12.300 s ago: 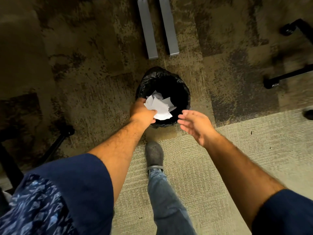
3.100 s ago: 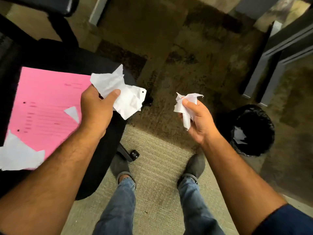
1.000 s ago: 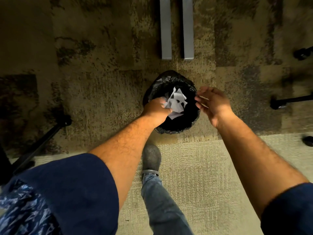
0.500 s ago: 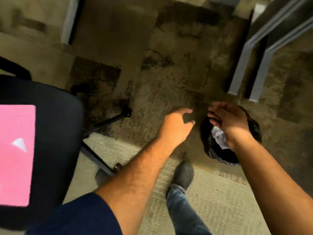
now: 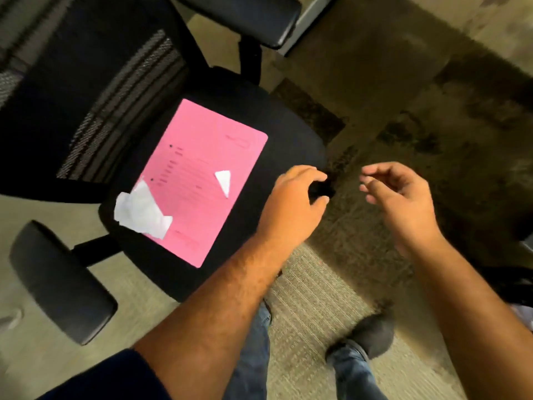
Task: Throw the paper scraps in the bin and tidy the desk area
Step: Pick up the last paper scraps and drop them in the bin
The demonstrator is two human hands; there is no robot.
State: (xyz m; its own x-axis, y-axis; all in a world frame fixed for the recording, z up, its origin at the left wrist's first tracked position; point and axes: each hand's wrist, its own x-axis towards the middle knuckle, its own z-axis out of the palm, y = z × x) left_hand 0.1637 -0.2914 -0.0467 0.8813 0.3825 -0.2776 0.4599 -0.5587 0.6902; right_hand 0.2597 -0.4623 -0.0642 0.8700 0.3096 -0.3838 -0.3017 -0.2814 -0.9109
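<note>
A black office chair (image 5: 277, 145) is seen from above, its seat taking up the middle left of the head view. A pink sheet (image 5: 202, 180) with faint printed lines is laid flat on the seat. Two white paper scraps are found on it: a large crumpled scrap (image 5: 141, 212) lies across the sheet's near left corner and hangs partly over onto the black seat, and a small triangular scrap (image 5: 224, 180) lies well apart from it, nearer the sheet's right edge.

The left hand (image 5: 294, 203) is held over the right front edge of the seat, just beside the pink sheet. Its fingers are loosely curled and nothing is held in them; whether the fingertips touch the seat edge cannot be told, since the dark fabric and blur hide the contact. The right hand (image 5: 403, 197) is held over the carpet (image 5: 432, 125), apart from the chair, palm turned inward, with the fingers relaxed and slightly bent and nothing held.

Two padded armrests are seen, one (image 5: 57, 281) at the lower left and one (image 5: 245, 18) at the top. The mesh backrest (image 5: 86, 90) fills the upper left. Blue jeans (image 5: 253, 356) and a dark shoe (image 5: 372, 336) are visible below the arms, on a paler mat (image 5: 311, 298).
</note>
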